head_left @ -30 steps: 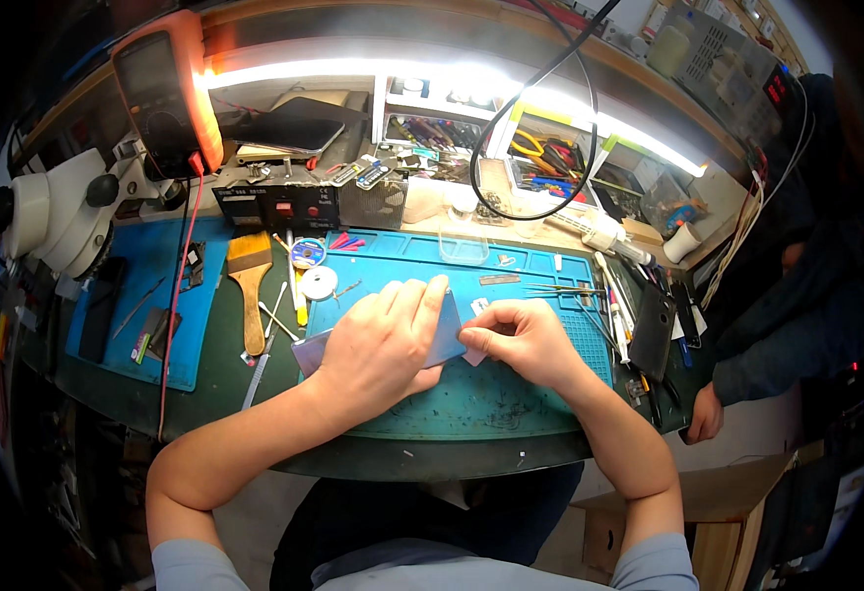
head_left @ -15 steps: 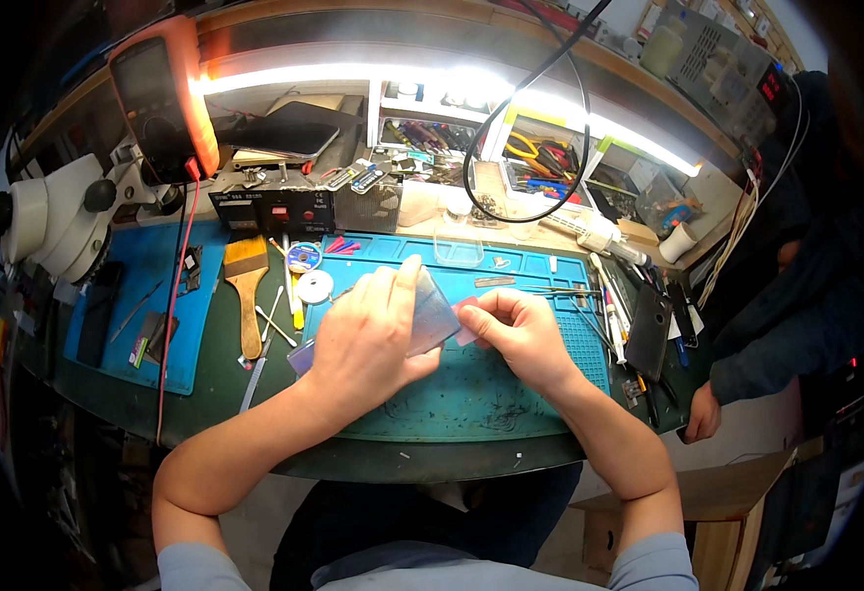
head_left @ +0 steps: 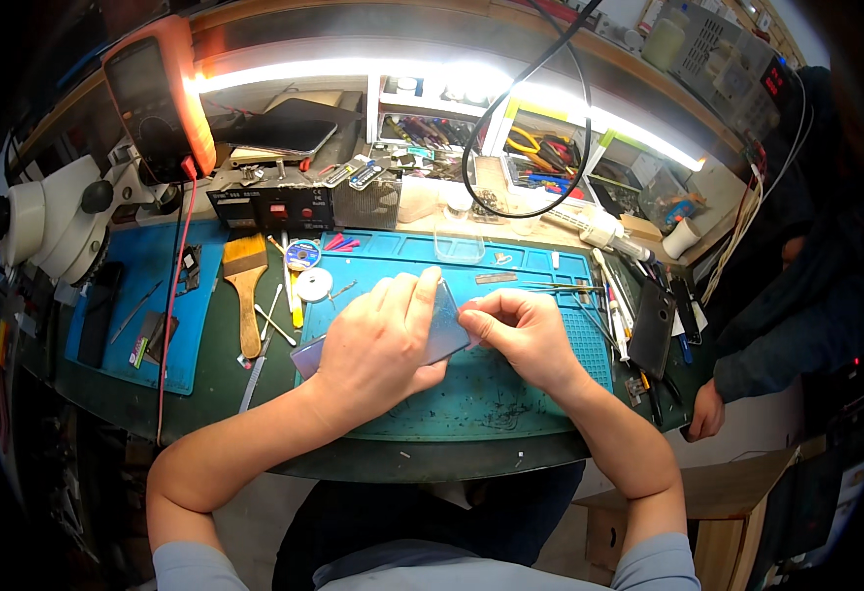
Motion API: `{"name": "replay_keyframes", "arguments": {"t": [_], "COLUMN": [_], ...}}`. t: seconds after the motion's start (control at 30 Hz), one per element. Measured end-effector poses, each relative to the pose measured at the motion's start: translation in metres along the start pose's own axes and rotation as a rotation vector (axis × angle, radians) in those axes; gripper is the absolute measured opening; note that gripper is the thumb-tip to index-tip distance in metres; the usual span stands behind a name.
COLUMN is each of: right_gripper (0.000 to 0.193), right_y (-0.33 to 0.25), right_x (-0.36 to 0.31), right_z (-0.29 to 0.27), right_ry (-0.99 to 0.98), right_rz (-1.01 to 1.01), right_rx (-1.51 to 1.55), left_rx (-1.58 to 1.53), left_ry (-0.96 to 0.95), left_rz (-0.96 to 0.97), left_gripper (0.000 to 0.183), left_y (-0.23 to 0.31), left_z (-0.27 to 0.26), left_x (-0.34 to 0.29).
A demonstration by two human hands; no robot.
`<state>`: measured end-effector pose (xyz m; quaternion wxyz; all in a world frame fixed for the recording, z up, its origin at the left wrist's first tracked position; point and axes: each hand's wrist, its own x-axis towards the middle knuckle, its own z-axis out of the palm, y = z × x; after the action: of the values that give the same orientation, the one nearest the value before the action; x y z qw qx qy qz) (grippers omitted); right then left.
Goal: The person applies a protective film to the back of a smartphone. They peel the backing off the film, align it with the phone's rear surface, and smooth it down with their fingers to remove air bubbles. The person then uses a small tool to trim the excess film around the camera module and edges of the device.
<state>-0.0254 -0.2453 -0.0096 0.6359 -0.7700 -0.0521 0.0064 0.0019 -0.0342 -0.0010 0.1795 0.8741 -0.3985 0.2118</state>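
A flat bluish-purple phone point(head_left: 446, 337) is held tilted above the blue work mat point(head_left: 432, 419). My left hand point(head_left: 378, 340) wraps around it from above, thumb along the near edge and fingers over the far one, covering its middle. At the phone's right end, my right hand point(head_left: 526, 335) is closed in a pinch against the edge. Between those fingertips is a thin pink piece, now almost wholly hidden; its exact kind cannot be made out.
A wooden-handled brush point(head_left: 245, 295), cotton swabs and solder spools lie left of the mat. Tweezers point(head_left: 560, 288), pens and a dark phone point(head_left: 651, 330) lie right. A microscope point(head_left: 53, 217) stands far left. A black cable loop point(head_left: 466, 167) hangs overhead. Another person's hand point(head_left: 708, 412) is at the right edge.
The phone has turned slightly and shifted a little right and nearer. My right fingers now sit tight at its end, and the pink piece that showed there is mostly out of sight.
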Motion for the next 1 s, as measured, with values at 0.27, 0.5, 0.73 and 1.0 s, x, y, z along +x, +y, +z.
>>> {"name": "replay_keyframes", "arguments": {"t": [0.27,0.5,0.73,1.0], "right_gripper": [0.019,0.019,0.020,0.033], "right_y": [0.004,0.004,0.009,0.002], "right_x": [0.006,0.006,0.006,0.030], "right_z": [-0.011,0.005,0.010,-0.042], "right_ry": [-0.077,0.067,0.105,0.381], "right_rz": [0.005,-0.011,-0.012,-0.107], "right_rx": [-0.082,0.123,0.228,-0.327], "left_rx": [-0.006,-0.077,-0.090,-0.292], "left_ry": [-0.025,0.008,0.048,-0.314], "left_rz": [0.021,-0.117,-0.117,-0.273], "left_gripper": [0.086,0.087,0.085,0.082], "left_y": [0.000,0.001,0.001,-0.007], "left_z": [0.004,0.005,0.007,-0.006], "left_x": [0.000,0.003,0.003,0.000]}}
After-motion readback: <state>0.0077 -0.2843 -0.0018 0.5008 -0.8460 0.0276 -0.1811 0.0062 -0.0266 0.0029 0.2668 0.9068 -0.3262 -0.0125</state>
